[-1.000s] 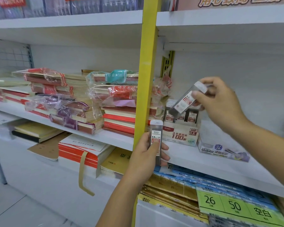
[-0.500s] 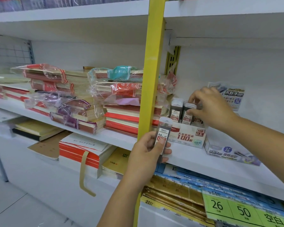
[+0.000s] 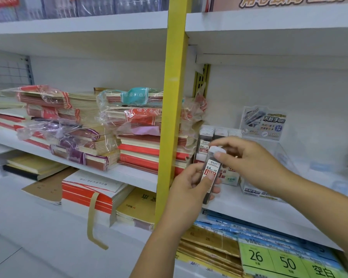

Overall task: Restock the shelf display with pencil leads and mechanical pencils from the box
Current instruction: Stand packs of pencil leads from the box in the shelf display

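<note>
My left hand (image 3: 191,184) grips a slim dark pencil lead case (image 3: 211,169) upright, its red and white label facing me, in front of the yellow shelf post. My right hand (image 3: 249,161) pinches the case's white cap at the top. Behind both hands a white display box (image 3: 228,176) sits on the middle shelf with several lead cases (image 3: 205,137) standing in it. To its right lies a clear pack of mechanical pencils (image 3: 257,192) under a tall display card (image 3: 263,122).
A yellow post (image 3: 173,109) divides the shelving. Left of it, stacks of plastic-wrapped notebooks (image 3: 133,125) fill the white shelf (image 3: 129,173). Below are more notebooks and green price tags (image 3: 285,261). The right shelf bay behind the card holds blurred clear items.
My right hand set its lead case into the display box, then drew back and took hold of the cap of the case in my left hand. My left hand rose slightly.
</note>
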Available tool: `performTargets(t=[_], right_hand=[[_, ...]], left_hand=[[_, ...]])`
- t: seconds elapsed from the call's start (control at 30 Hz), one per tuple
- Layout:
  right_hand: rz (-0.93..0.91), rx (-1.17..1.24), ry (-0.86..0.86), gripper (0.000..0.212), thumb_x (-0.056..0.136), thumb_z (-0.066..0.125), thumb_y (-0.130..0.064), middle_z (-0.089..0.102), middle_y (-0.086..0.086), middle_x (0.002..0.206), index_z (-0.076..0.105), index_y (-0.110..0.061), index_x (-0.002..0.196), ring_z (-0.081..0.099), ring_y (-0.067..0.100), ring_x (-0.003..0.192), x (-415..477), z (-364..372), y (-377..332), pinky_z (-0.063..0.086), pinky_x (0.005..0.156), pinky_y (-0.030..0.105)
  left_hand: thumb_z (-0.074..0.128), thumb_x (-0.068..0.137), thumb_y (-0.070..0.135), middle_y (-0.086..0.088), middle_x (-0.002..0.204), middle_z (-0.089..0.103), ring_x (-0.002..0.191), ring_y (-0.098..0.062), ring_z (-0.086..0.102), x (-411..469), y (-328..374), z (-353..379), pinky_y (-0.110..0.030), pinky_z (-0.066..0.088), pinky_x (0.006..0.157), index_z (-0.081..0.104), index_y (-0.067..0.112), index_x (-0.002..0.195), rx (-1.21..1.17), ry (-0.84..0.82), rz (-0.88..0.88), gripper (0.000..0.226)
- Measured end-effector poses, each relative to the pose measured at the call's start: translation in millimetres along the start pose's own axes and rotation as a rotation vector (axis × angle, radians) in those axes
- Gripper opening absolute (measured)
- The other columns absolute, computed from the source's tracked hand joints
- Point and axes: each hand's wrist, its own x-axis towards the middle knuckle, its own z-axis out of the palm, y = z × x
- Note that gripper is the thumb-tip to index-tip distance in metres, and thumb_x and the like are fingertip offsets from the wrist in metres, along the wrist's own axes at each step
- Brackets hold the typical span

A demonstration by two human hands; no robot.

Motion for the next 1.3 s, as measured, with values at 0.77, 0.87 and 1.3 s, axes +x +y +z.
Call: performTargets(t=[0.77,0.87,1.3], right_hand=[[-0.028,-0.414,0.180,0.014,0.090,0.063,-0.035,0.065,-0.011,0.092,0.055,-0.032,0.102,0.063,0.010,0.088,64,-26,25,0.053,0.076,0.036],[-0.108,-0.701,0.253,0.019,0.083,0.070,-0.038,0.051,-0.011,0.097,0.065,-0.030,0.100,0.045,0.016,0.106,67,-21,36,0.038,0.083,0.032],[-0.182,-0.325,0.423,0.021,0.096,0.056,-0.022,0.061,-0.010,0.102,0.064,-0.025,0.114,0.054,0.009,0.097,-46,-22,16,0.043,0.083,0.019]], left_hand=[[0.039,0.104,0.041,0.025,0.159,-0.012,0.143,0.009,-0.021,19,-43,2,-0.018,-0.009,0.115,0.016,0.031,0.157,1.060,0.036,0.432,0.059],[0.041,0.103,0.041,0.025,0.159,-0.011,0.144,0.008,-0.019,19,-45,1,-0.018,-0.008,0.115,0.017,0.031,0.157,1.051,0.032,0.443,0.060],[0.058,0.092,0.028,0.006,0.113,0.063,0.106,-0.011,0.052,-52,-51,3,-0.017,0.039,0.093,0.065,0.021,0.120,0.954,0.144,0.618,0.029]])
